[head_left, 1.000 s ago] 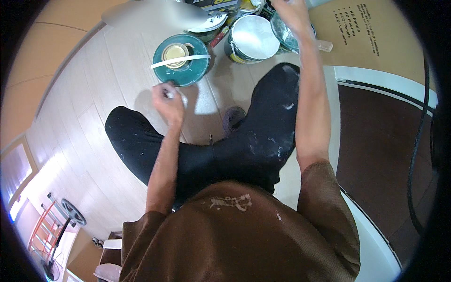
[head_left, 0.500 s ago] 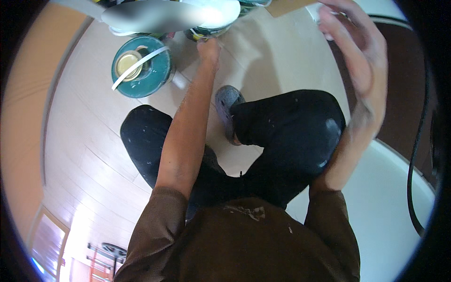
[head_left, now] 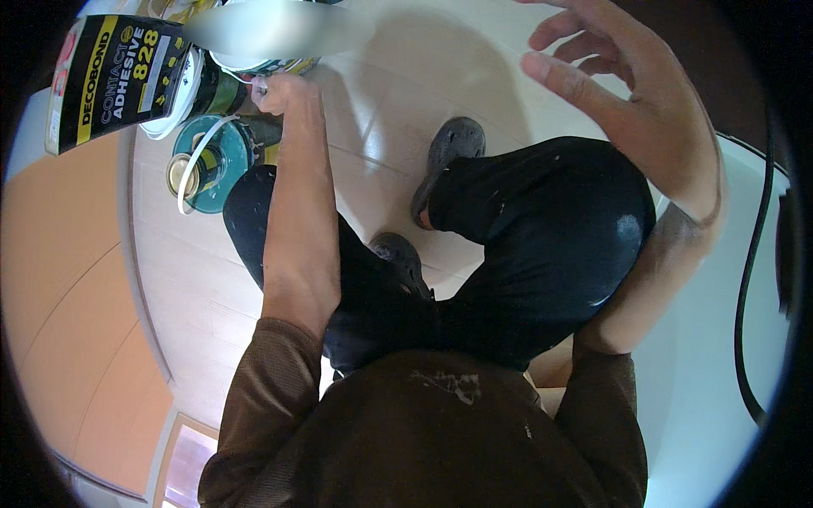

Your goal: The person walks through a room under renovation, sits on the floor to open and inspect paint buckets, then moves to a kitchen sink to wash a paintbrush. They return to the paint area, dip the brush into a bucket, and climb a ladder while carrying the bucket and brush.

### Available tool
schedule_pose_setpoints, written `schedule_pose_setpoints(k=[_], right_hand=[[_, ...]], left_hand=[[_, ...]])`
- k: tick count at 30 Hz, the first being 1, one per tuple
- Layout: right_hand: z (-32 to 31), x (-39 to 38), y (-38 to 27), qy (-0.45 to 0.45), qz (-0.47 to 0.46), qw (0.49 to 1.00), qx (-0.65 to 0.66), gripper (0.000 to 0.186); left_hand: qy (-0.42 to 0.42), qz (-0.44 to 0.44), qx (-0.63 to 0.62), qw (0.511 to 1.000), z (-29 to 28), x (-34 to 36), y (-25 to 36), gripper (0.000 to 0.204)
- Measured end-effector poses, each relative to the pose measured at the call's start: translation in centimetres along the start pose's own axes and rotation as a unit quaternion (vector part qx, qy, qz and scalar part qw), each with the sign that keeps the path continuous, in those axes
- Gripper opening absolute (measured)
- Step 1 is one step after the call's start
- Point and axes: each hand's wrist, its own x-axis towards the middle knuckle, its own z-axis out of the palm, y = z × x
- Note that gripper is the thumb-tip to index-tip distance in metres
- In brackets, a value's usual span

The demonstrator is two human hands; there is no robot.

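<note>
My left hand (head_left: 286, 91) is closed at the near side of a bucket (head_left: 292, 65) at the upper left. A thin pale handle runs into its fingers, though the grip is partly hidden. A white, blurred shape (head_left: 271, 34) covers the bucket's top. Held up at the upper right, my right hand (head_left: 622, 80) is empty, its fingers apart and loosely curved. Close to the left hand stands a teal-topped can (head_left: 222, 161) with a white strap handle across it. On that can sits a small tin with a gold lid (head_left: 182, 175).
A black and yellow adhesive can (head_left: 118, 85) stands at the far left by a white-lidded bucket (head_left: 180, 97). A pale bathtub-like surface (head_left: 686, 372) and black hose (head_left: 745, 296) lie on the right. Orange-brown panelling (head_left: 76, 288) lines the left. My shoes rest on the pale tiled floor (head_left: 373, 118).
The view has swung, so the cans and my left hand appear farther left. The black adhesive can has come into sight. My right hand shows more fully, with fingers spread.
</note>
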Motion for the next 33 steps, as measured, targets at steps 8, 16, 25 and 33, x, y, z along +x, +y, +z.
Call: schedule_pose_setpoints(k=[8, 16, 25, 33], right_hand=[[-1.0, 0.0, 0.0, -0.029, 0.08, 0.994, -0.067, 0.051], [-1.4, -4.1, 5.8, -0.018, 0.062, 0.998, -0.023, 0.055], [-2.4, -0.9, 8.3, -0.033, -0.026, 0.998, 0.038, 0.059], [-1.5, 6.1, 10.4, -0.048, -0.168, 0.983, 0.055, 0.056]], left_hand=[[0.016, 0.102, 0.075, 0.992, 1.2, 1.9, -5.7, 0.033], [-0.212, 0.031, 0.176, 0.961, 0.2, -7.6, -10.4, 0.024], [-0.371, -0.167, 0.197, 0.892, -1.0, -9.6, -8.1, 0.018], [-0.422, -0.143, 0.181, 0.877, 0.2, -10.1, -8.3, 0.013]])
